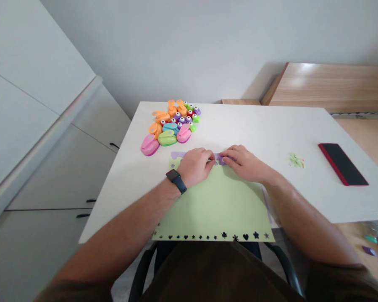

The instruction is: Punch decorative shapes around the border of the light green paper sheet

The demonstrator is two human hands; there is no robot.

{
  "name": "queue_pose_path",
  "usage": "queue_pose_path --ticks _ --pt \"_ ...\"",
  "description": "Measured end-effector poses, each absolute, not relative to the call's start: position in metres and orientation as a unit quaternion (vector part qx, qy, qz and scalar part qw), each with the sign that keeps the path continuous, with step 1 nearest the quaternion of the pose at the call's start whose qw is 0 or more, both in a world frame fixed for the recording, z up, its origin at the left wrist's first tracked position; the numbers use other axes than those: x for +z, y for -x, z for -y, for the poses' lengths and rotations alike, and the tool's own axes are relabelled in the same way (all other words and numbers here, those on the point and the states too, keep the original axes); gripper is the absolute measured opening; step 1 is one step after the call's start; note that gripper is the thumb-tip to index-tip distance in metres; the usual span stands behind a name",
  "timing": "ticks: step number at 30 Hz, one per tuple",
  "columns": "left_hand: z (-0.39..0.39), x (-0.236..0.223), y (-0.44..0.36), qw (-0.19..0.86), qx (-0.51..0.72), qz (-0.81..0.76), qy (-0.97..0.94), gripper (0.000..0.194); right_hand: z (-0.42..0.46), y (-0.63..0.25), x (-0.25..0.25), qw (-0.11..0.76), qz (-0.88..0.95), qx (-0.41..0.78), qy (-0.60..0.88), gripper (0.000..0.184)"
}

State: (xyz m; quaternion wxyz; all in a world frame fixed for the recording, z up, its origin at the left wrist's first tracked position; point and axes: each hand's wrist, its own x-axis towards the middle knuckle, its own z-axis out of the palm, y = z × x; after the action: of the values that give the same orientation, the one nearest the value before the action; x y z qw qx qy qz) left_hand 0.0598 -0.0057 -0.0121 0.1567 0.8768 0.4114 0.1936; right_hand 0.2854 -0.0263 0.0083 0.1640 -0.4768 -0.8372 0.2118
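A pale green sheet of paper (220, 201) lies before me, with shapes such as stars, hearts and flowers punched along its near edge. Purple paper (178, 154) shows beneath its far edge and right side. My left hand (197, 165), with a dark watch (176, 180) on the wrist, has its fingers closed at the sheet's far edge. Just right of it, my right hand (244, 162) is closed around a small purple craft punch (221, 160) at that same edge. The fingers partly hide the punch and the paper there.
Several colourful craft punches (167, 138) are grouped at the table's back left. Small paper cutouts (296, 160) lie to the right, beside a black slab with a red edge (343, 164). The white table (239, 126) meets a wall behind; white cabinets (50, 167) stand left.
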Motion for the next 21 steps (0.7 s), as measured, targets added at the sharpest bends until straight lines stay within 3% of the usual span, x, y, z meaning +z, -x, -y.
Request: queue_pose_path --ticks 21 --pt "0.0065 -0.0129 -0.0593 0.158 0.194 -0.412 -0.876 0.016 0.0293 -0.2849 0.0129 0.182 0.837 0.184 0.481 0.027"
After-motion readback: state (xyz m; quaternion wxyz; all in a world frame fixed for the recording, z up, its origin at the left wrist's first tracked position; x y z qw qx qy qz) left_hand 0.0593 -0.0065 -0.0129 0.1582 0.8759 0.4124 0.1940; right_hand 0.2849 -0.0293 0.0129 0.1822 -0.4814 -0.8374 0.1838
